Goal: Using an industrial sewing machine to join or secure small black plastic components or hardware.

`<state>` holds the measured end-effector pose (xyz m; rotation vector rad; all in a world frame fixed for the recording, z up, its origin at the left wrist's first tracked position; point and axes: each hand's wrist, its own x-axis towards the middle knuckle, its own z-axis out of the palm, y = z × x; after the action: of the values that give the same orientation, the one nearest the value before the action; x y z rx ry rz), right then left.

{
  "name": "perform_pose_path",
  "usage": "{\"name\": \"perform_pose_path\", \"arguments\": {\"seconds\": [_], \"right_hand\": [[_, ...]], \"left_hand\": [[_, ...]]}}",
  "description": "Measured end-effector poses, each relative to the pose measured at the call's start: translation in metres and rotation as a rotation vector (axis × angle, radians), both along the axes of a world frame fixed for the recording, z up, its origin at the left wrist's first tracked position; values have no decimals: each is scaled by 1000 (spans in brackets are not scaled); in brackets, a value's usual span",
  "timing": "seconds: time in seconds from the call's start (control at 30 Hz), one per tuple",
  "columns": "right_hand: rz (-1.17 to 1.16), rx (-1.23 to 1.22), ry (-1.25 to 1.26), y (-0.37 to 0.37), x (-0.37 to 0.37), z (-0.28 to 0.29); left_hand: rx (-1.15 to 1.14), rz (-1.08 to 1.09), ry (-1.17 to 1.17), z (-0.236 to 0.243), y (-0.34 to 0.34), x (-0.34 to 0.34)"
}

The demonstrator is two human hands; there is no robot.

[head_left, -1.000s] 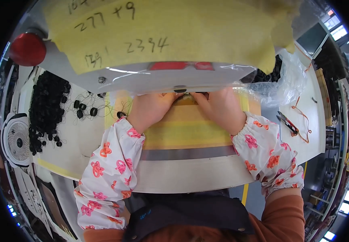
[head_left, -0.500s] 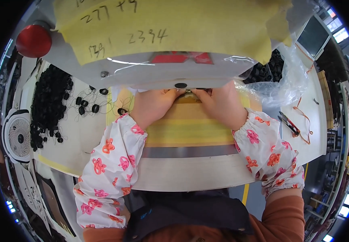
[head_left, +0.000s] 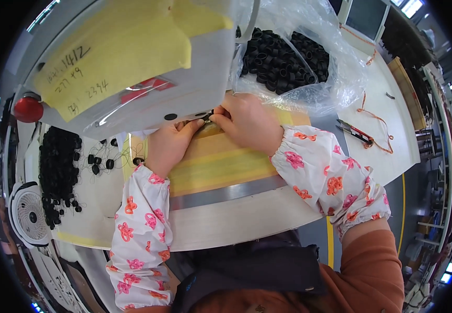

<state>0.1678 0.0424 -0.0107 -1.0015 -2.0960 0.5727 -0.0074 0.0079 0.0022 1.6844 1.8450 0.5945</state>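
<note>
Just above the middle of the frame, we hold our left hand [head_left: 167, 143] and right hand [head_left: 251, 124] close together below the machine [head_left: 207, 68], each grip pinched nearly closed on a small dark piece [head_left: 206, 118], partly hidden by our fingers. Yellow tape [head_left: 236, 163] lies on the desk [head_left: 226, 224] between our forearms. We see black parts [head_left: 59, 167] heaped at left and bagged black rings [head_left: 273, 62] at upper right, near snips [head_left: 359, 134].
</note>
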Motion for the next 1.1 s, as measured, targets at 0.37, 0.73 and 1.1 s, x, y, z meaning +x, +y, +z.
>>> {"name": "perform_pose_path", "arguments": {"seconds": [0.37, 0.73, 1.1], "right_hand": [[31, 53, -12, 1, 10, 9], [-450, 288, -485, 66, 41, 22], [-259, 382, -333, 41, 37, 33]], "left_hand": [[590, -204, 108, -10, -43, -7], [749, 41, 369, 8, -65, -71], [612, -114, 270, -13, -26, 0]]}}
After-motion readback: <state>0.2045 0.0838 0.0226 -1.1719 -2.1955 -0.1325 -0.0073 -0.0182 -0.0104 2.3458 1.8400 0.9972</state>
